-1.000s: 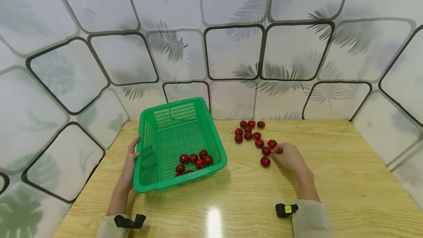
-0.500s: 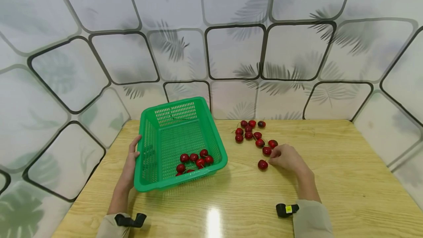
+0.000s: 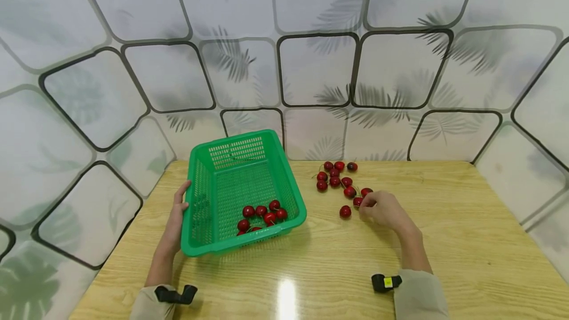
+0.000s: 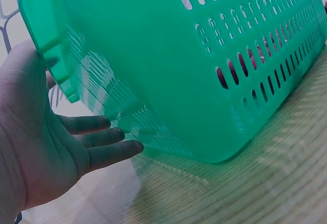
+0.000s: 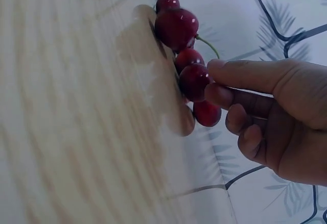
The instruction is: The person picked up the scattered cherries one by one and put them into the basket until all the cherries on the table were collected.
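A green plastic basket (image 3: pixel 204 250) stands at the left, with several red cherries (image 3: pixel 269 219) in its near right corner. My left hand (image 3: pixel 174 223) holds the basket's left rim; in the left wrist view its other fingers (image 4: pixel 115 154) reach out under the rim along the outer wall. My right hand (image 3: pixel 386 211), thumb and forefinger together, is beside a single cherry (image 3: pixel 345 212). In the right wrist view that cherry (image 5: pixel 176 28) has a green stem (image 5: pixel 208 45) running to the thumb and forefinger tips, which pinch it. Another dark cherry (image 5: pixel 195 82) overlaps the fingertips there.
More loose cherries (image 3: pixel 334 181) lie in a cluster on the wooden table (image 3: pixel 467 231), from behind the right hand toward the back edge. A patterned wall covering (image 3: pixel 315 70) rises behind the table. Each sleeve carries a black wrist camera (image 3: pixel 384 283).
The single cherry by my right fingertips has shifted left, a little nearer the basket. My right hand has moved only slightly; the left hand and basket have stayed in place.
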`<state>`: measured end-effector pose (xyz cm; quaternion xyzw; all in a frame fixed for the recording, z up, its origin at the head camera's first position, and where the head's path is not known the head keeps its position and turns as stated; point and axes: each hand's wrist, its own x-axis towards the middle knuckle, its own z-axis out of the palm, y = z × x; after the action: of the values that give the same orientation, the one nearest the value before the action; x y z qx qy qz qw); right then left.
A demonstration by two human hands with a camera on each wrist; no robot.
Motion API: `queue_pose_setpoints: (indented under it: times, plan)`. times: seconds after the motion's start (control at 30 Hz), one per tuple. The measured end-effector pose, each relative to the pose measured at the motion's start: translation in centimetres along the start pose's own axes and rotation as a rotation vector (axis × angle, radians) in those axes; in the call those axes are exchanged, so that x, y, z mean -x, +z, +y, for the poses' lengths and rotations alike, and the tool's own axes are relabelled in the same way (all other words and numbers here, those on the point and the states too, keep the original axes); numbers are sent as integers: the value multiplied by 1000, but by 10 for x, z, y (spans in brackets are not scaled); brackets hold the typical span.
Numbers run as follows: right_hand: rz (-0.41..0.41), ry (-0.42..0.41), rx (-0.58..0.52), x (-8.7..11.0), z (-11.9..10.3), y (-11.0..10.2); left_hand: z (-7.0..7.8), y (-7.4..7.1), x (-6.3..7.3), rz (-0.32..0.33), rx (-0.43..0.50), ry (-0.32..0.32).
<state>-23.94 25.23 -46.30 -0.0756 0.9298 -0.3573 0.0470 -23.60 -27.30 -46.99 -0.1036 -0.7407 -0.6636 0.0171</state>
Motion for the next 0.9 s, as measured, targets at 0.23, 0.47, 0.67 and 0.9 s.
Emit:
queue_pose_setpoints:
  times: [0.23, 0.47, 0.67, 0.9]
  plan:
    - [129, -11, -57, 1, -14, -2, 0, -2, 0, -5, -2, -9]
    - [290, -73, -127, 2, -48, -2, 0, -3, 1, -4, -11, 3]
    - [427, -179, -234, 2, -84, 10, 0, -3, 1, -1, -5, 7]
    - [444, -316, -278, 4, -129, 36, -1, 0, 1, -5, 2, 15]
